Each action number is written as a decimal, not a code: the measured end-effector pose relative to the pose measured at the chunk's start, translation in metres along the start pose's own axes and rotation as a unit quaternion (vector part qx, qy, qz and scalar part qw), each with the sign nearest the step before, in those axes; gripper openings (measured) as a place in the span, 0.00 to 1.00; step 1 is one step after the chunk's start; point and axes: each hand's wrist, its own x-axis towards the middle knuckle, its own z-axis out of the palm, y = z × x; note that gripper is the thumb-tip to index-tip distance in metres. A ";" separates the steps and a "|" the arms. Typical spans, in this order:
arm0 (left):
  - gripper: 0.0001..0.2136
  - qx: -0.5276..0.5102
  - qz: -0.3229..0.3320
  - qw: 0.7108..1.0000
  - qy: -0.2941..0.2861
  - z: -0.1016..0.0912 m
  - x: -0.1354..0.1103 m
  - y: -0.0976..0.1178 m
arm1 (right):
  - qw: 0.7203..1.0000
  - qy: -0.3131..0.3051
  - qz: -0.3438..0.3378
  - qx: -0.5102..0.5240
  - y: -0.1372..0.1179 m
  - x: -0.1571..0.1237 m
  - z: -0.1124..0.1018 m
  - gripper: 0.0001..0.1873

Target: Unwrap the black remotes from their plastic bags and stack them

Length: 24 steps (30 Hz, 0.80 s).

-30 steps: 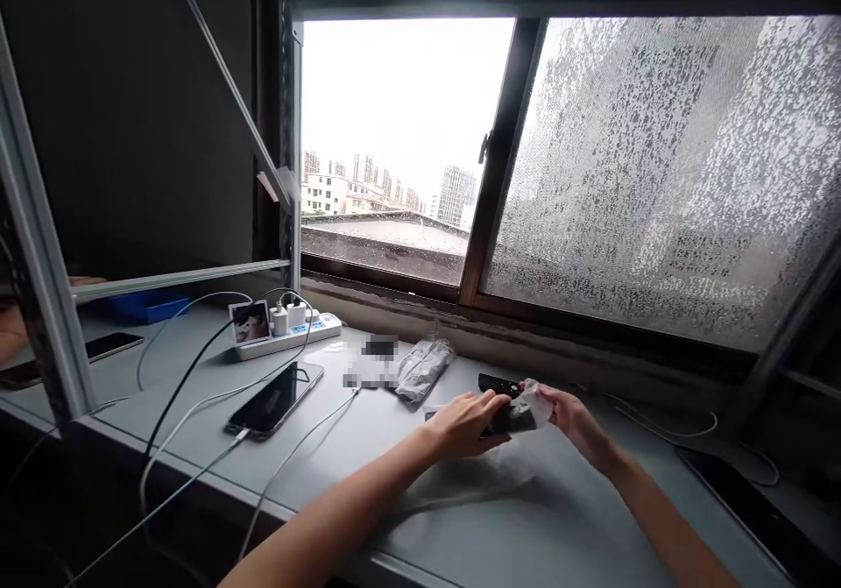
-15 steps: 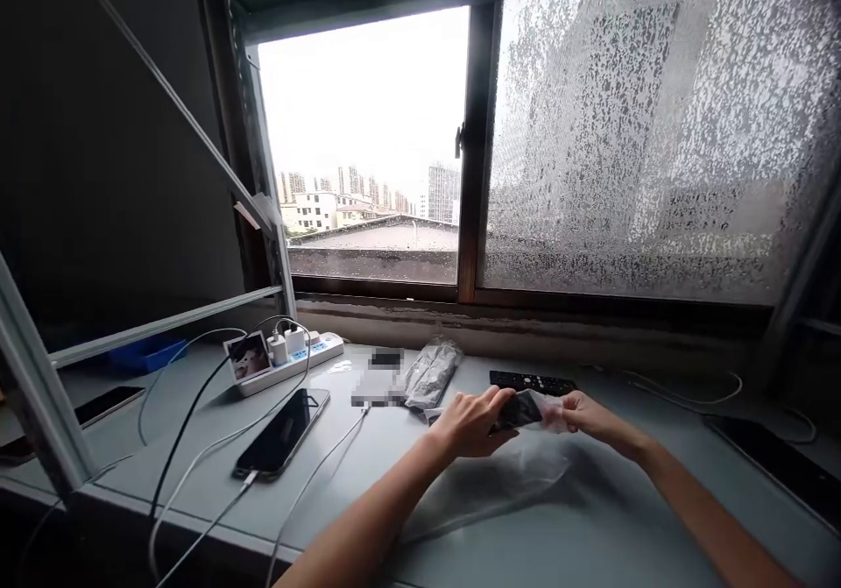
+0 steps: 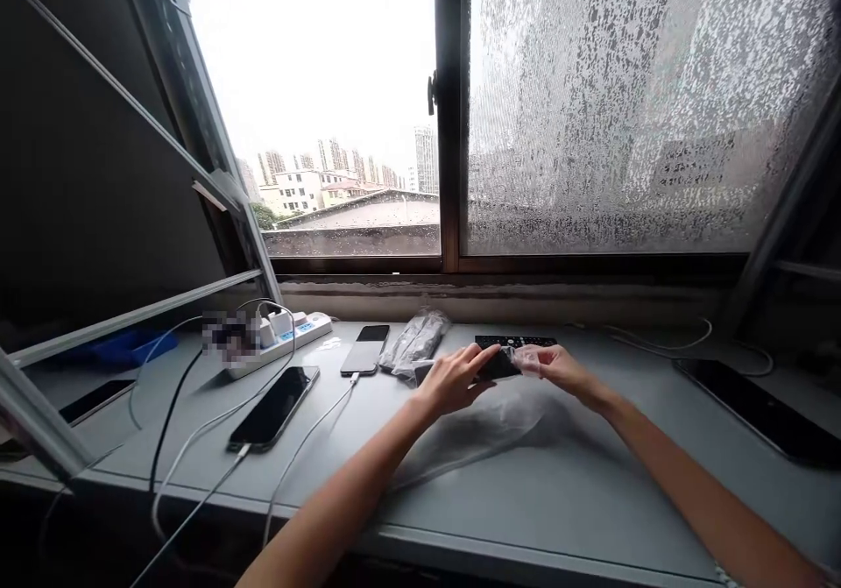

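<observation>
My left hand (image 3: pixel 456 378) is closed around a long dark object (image 3: pixel 498 365), thumb below and fingers on top; its exact kind is hidden by the grip. At its right end, clear plastic wrap (image 3: pixel 524 359) is pinched between the fingertips of my right hand (image 3: pixel 558 372). Below both hands a large translucent plastic bag (image 3: pixel 486 426) lies crumpled on the table. Just behind the dark object is a black remote control (image 3: pixel 486 341) with rows of buttons, partly covered by it. A plastic-wrapped packet (image 3: pixel 415 340) rests behind my left hand.
Left of my hands lie a phone (image 3: pixel 274 408) and a smaller phone (image 3: pixel 365 350), both on white cables. A power strip (image 3: pixel 308 332) with chargers stands at the back left. A black tablet-like slab (image 3: pixel 755 408) lies far right. Behind the table is a wet window (image 3: pixel 611 123).
The camera view has tilted down and shifted, so everything sits higher in the picture. Both hands keep their hold on the dark object and its plastic wrap.
</observation>
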 end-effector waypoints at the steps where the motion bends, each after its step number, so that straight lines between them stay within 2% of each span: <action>1: 0.25 0.001 0.004 1.000 0.006 0.001 0.001 -0.001 | 1.000 0.006 -0.007 0.006 0.000 0.001 0.000 0.21; 6: 0.25 0.017 0.012 0.999 0.034 0.001 0.003 -0.012 | 0.999 0.033 -0.008 0.019 0.003 0.005 -0.010 0.19; 9: 0.24 0.035 0.005 0.998 0.046 0.000 0.003 -0.018 | 0.997 0.080 -0.004 0.015 0.004 0.005 -0.017 0.19; 12: 0.24 0.035 -0.010 0.998 0.047 -0.001 0.003 -0.018 | 0.989 0.137 0.030 0.049 0.005 0.005 -0.020 0.21; 15: 0.23 0.023 -0.030 0.998 0.044 -0.003 0.004 -0.015 | 0.973 0.190 0.064 0.116 0.010 0.009 -0.023 0.23; 20: 0.27 -0.015 -0.059 0.997 0.050 -0.007 0.005 -0.011 | 0.931 0.321 0.105 0.139 0.028 0.019 -0.040 0.28; 24: 0.19 -0.024 -0.125 0.991 0.052 -0.010 0.006 -0.012 | 0.900 0.388 0.147 0.134 0.040 0.017 -0.055 0.25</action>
